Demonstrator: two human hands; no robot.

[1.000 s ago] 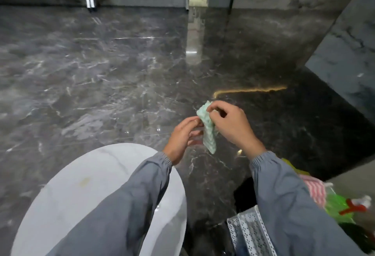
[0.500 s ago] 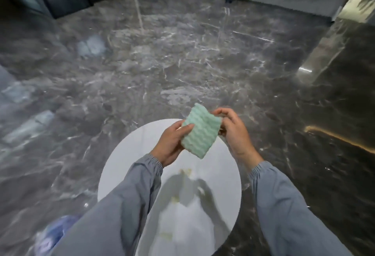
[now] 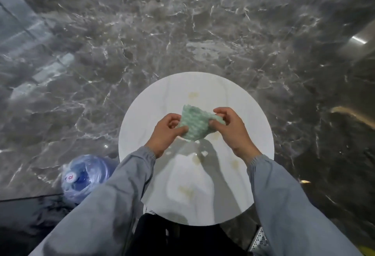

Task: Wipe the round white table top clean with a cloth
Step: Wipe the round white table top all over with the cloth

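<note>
Head view: left hand (image 3: 166,132) and right hand (image 3: 233,130) each pinch one side of the green cloth (image 3: 195,122), held above the middle of the desk (image 3: 146,117). Half a second ago it hung over the far rim. Yellowish stains (image 3: 192,94) dot the top. A blue bottle (image 3: 85,174), then only partly in view, shows near left.

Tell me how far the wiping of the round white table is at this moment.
Done: only fetching the pale green textured cloth. In hand: the left hand and right hand pinch it above the round white table top, apparently not touching. Left: all the wiping; yellowish stains show at the far side, middle and near side.
</note>
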